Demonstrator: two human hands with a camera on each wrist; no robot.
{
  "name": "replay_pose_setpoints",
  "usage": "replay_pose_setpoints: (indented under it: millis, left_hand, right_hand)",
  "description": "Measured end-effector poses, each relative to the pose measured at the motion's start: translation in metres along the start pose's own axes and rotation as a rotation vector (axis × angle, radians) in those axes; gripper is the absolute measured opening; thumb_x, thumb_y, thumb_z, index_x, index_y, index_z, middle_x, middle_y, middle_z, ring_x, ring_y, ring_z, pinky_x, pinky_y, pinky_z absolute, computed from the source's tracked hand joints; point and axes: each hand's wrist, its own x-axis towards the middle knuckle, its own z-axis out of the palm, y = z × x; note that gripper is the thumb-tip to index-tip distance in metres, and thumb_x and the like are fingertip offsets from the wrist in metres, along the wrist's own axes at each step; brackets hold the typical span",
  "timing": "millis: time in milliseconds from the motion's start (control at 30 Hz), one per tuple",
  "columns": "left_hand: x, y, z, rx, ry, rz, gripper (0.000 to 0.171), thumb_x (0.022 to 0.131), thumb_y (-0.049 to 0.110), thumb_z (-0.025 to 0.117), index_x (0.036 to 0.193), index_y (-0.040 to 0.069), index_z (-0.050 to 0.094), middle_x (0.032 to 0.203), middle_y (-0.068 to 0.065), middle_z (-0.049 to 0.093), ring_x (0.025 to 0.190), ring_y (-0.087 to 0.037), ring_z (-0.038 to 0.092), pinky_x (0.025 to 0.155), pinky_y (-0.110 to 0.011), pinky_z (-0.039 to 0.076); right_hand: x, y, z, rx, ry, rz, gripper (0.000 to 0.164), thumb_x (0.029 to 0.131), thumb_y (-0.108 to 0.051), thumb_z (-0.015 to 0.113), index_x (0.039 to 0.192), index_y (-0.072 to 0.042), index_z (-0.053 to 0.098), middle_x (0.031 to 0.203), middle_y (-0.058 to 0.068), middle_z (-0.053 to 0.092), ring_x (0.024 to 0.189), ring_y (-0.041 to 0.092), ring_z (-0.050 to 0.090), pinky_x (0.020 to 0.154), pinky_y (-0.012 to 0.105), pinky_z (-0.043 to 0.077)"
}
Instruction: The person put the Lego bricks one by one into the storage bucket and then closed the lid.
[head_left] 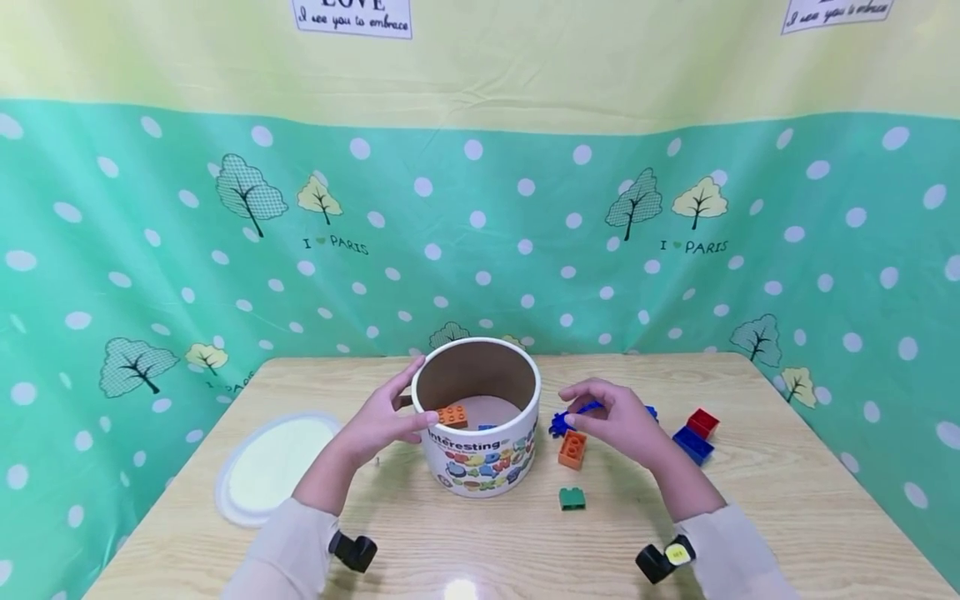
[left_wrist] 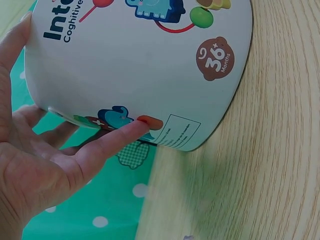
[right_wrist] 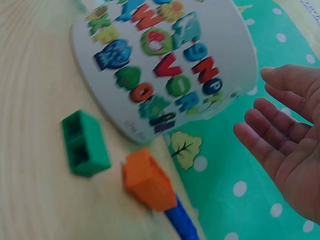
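Sleeves [head_left: 288, 546] lead to left grip [head_left: 377, 423], spread against the bucket [head_left: 483, 467], and right grip [head_left: 617, 421], parted near orange brick [head_left: 572, 450].

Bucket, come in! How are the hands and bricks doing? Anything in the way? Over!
Left hand holding bucket; right hand empty. Orange brick inside, green brick outside on table. Lid off to left, not blocking the opening.

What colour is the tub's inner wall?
The inner wall is brown, showing best in the head view.

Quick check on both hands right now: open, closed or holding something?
Left hand: holding the bucket at its side.
Right hand: open, fingers relaxed, holding nothing.
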Motion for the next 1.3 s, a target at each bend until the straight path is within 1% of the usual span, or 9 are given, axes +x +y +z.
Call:
replay_pose_setpoints:
  millis: [133,333,500,633,733,900,1067,1167,1300]
  left_hand:
    - [-0.001,0.001,0.0,0.004,0.006,0.0,0.097,0.081,0.028,0.08,0.157,0.025,0.02,0.161,-0.009,0.016,0.134,-0.047,0.035,0.075,-0.048,0.058]
    - [-0.001,0.002,0.0,0.0,-0.001,0.0,0.097,0.081,0.029,0.08,0.157,0.025,0.02,0.161,-0.008,0.016,0.135,-0.047,0.034,0.075,-0.048,0.058]
    - [-0.001,0.002,-0.001,-0.007,-0.001,0.004,0.097,0.081,0.029,0.08,0.157,0.025,0.02,0.16,-0.009,0.017,0.134,-0.048,0.035,0.075,-0.048,0.058]
    - [-0.001,0.001,-0.002,-0.004,0.003,0.001,0.097,0.08,0.029,0.08,0.157,0.026,0.02,0.16,-0.01,0.017,0.133,-0.048,0.035,0.074,-0.048,0.058]
    - [0.0,0.001,-0.001,-0.001,0.006,0.002,0.097,0.08,0.029,0.081,0.157,0.026,0.021,0.16,-0.009,0.017,0.134,-0.048,0.035,0.074,-0.048,0.058]
    - [0.003,0.001,0.0,-0.007,-0.004,0.008,0.096,0.081,0.028,0.08,0.157,0.026,0.021,0.161,-0.007,0.016,0.135,-0.047,0.033,0.076,-0.048,0.058]
    - [0.002,0.001,-0.001,-0.015,0.003,0.005,0.097,0.081,0.026,0.08,0.157,0.025,0.02,0.161,-0.008,0.015,0.135,-0.048,0.033,0.075,-0.048,0.058]
    - [0.001,0.0,-0.001,-0.02,-0.003,0.003,0.096,0.081,0.025,0.08,0.157,0.025,0.02,0.161,-0.007,0.015,0.136,-0.048,0.032,0.075,-0.048,0.058]
    - [0.0,0.0,-0.001,-0.026,-0.005,0.006,0.096,0.082,0.024,0.079,0.157,0.025,0.02,0.161,-0.006,0.016,0.135,-0.048,0.033,0.074,-0.048,0.058]
  right_hand:
    - [-0.009,0.008,-0.001,-0.013,-0.001,0.012,0.029,0.089,-0.016,0.073,0.116,-0.009,0.067,0.109,0.007,0.065,0.099,0.026,0.061,0.082,0.026,0.055]
    - [-0.018,0.022,-0.001,0.007,-0.006,0.047,0.031,0.089,-0.01,0.072,0.118,-0.004,0.065,0.114,0.017,0.063,0.102,0.028,0.061,0.081,0.026,0.055]
    - [-0.02,0.036,0.0,-0.015,0.001,0.063,0.034,0.086,-0.004,0.073,0.119,-0.001,0.065,0.115,0.019,0.062,0.101,0.029,0.061,0.082,0.029,0.056]
    - [-0.021,0.045,0.002,-0.041,0.012,0.09,0.037,0.083,-0.004,0.077,0.118,-0.002,0.066,0.116,0.017,0.062,0.1,0.029,0.061,0.081,0.03,0.056]
    - [-0.021,0.05,0.003,-0.074,0.021,0.118,0.04,0.081,-0.008,0.08,0.119,-0.004,0.066,0.117,0.013,0.062,0.103,0.029,0.061,0.082,0.031,0.056]
    - [-0.018,0.055,0.004,-0.122,0.028,0.165,0.047,0.078,-0.015,0.083,0.121,-0.008,0.065,0.118,0.01,0.062,0.106,0.028,0.06,0.087,0.039,0.055]
    - [-0.015,0.058,0.008,-0.176,-0.006,0.195,0.056,0.074,-0.024,0.087,0.123,-0.012,0.064,0.121,0.006,0.062,0.105,0.025,0.059,0.089,0.043,0.053]
    - [-0.014,0.061,0.011,-0.202,-0.018,0.2,0.058,0.072,-0.025,0.088,0.123,-0.013,0.064,0.12,0.003,0.062,0.103,0.023,0.059,0.089,0.043,0.053]
    - [-0.012,0.062,0.015,-0.212,-0.031,0.206,0.058,0.071,-0.019,0.088,0.124,-0.012,0.064,0.12,0.003,0.062,0.102,0.023,0.059,0.089,0.044,0.052]
